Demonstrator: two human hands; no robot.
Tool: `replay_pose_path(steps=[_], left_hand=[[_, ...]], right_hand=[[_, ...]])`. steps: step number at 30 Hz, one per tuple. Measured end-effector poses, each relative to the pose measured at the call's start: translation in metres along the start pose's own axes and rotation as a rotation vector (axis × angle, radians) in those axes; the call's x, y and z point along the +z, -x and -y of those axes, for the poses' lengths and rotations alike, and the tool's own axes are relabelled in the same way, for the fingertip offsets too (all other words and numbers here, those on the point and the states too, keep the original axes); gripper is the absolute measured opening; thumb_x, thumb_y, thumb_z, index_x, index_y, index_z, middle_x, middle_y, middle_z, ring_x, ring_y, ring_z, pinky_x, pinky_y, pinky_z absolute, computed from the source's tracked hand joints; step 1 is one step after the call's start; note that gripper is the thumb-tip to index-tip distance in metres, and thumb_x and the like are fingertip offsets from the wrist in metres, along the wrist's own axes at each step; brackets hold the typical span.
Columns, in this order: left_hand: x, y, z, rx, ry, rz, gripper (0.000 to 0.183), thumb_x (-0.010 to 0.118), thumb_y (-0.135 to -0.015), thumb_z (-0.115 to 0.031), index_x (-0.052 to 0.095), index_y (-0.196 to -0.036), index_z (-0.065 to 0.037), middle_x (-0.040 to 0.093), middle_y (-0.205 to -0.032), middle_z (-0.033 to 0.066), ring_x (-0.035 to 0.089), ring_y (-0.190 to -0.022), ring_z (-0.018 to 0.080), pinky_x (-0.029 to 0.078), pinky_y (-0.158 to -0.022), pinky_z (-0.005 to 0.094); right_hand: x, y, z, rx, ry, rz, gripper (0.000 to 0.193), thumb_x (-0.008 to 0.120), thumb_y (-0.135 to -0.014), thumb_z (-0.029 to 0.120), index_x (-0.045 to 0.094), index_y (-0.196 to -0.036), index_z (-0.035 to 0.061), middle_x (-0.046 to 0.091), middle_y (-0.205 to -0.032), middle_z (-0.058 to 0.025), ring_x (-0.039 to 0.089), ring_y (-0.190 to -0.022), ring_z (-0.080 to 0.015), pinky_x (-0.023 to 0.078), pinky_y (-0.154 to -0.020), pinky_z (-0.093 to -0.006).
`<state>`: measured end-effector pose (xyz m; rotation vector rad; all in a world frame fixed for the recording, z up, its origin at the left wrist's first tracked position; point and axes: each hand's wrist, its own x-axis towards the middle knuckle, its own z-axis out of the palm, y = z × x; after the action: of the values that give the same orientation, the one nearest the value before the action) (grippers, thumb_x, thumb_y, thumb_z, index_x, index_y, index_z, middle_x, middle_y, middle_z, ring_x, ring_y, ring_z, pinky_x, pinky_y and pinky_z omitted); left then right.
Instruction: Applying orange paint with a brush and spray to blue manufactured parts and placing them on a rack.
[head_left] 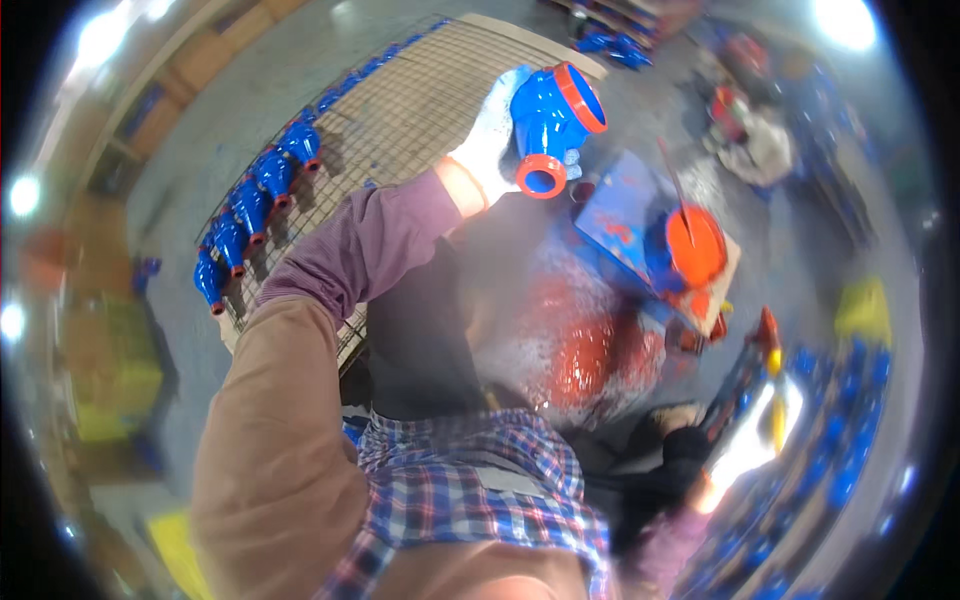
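My left hand (490, 135), in a white glove with a blue-stained fingertip, grips a glossy blue pipe fitting (545, 125) and holds it up near the mesh rack. Orange-red paint rings its two visible openings, one facing right and one toward me. Low on the right, my gloved right hand (748, 440) is closed around a paintbrush (777, 415) with a yellow handle; its red-coated bristles point up and away from me. Between the hands stands a paint pot (697, 250) of bright orange-red paint, with a thin stick leaning in it.
Several blue fittings with red ends line the left edge of a wire mesh rack (390, 110). The pot stands on a paint-smeared blue support (625, 215). Red paint (590, 350) is spread below it. Blurred rows of blue parts (830, 430) fill the right side.
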<state>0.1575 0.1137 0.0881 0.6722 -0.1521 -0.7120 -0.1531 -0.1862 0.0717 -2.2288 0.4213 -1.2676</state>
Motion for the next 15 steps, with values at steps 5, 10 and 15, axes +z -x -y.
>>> replay_pose_path(steps=[5, 10, 15], left_hand=[[-0.086, 0.006, -0.051, 0.253, 0.029, -0.286, 0.053, 0.055, -0.089, -0.061, 0.057, -0.115, -0.015, 0.067, -0.096, 0.0092, 0.065, -0.079, 0.024, 0.056, -0.064, 0.0409], [-0.211, 0.026, -0.096, 0.313, -0.078, -0.477, 0.049, 0.07, -0.084, -0.049, 0.061, -0.113, -0.01, 0.068, -0.095, 0.0066, 0.066, -0.075, 0.0197, 0.055, -0.063, 0.0362], [-0.322, 0.038, -0.154, 0.369, -0.844, -1.029, 0.056, 0.081, -0.075, -0.034, 0.062, -0.11, 0.005, 0.07, -0.098, 0.0131, 0.07, -0.082, 0.0211, 0.057, -0.072, 0.032]], right_hand=[[0.041, -0.008, 0.006, -0.153, 0.039, 0.196, 0.018, 0.059, -0.091, -0.001, 0.061, -0.109, -0.0023, 0.059, -0.098, -0.0138, 0.059, -0.088, -0.027, 0.048, -0.08, -0.0365], [0.108, 0.004, -0.012, 0.197, -0.711, 0.289, 0.023, 0.058, -0.095, 0.019, 0.059, -0.106, -0.0011, 0.058, -0.103, -0.0128, 0.059, -0.088, -0.0236, 0.051, -0.077, -0.0393], [0.128, -0.007, 0.002, -0.336, -0.044, 0.579, 0.037, 0.063, -0.092, 0.025, 0.064, -0.115, -0.0038, 0.067, -0.107, -0.0178, 0.061, -0.096, -0.0323, 0.048, -0.09, -0.0442]])
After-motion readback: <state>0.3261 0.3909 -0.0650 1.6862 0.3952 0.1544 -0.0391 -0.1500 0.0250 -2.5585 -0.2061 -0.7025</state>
